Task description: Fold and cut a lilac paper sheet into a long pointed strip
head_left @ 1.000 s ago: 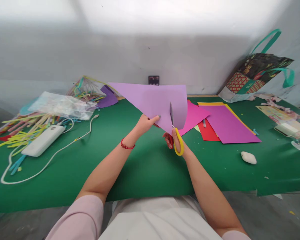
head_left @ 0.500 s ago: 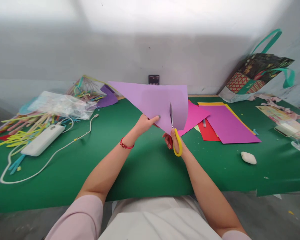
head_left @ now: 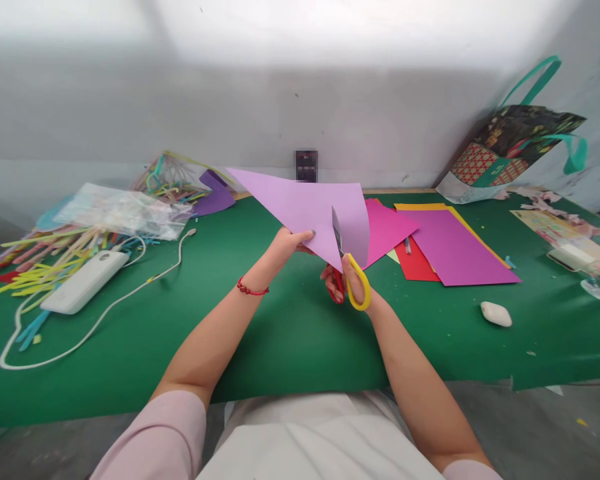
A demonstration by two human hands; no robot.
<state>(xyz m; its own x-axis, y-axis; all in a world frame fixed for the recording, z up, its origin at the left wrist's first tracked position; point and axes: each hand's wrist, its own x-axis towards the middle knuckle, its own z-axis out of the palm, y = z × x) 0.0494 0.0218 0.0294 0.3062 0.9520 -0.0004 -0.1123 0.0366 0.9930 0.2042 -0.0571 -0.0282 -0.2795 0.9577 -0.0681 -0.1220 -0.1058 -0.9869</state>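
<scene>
A lilac paper sheet (head_left: 305, 203) is held up over the green table (head_left: 280, 333) at the middle. My left hand (head_left: 287, 245) pinches its lower edge, thumb on top. My right hand (head_left: 353, 283) grips scissors (head_left: 347, 270) with yellow and red handles; the blade stands up into the sheet, in a slit near the right side. A red bead bracelet (head_left: 250, 289) sits on my left wrist.
Pink, magenta, red and yellow sheets (head_left: 445, 247) lie at the right with a pen. A white eraser-like lump (head_left: 497, 313) lies nearer. A patterned bag (head_left: 510, 147) leans on the wall. At the left: plastic bags of coloured straws (head_left: 115, 213), a white power bank (head_left: 85, 283) with cable.
The lilac sheet has tilted down and lies lower and flatter. The scissors have shifted a little left and their handles are spread wider than before.
</scene>
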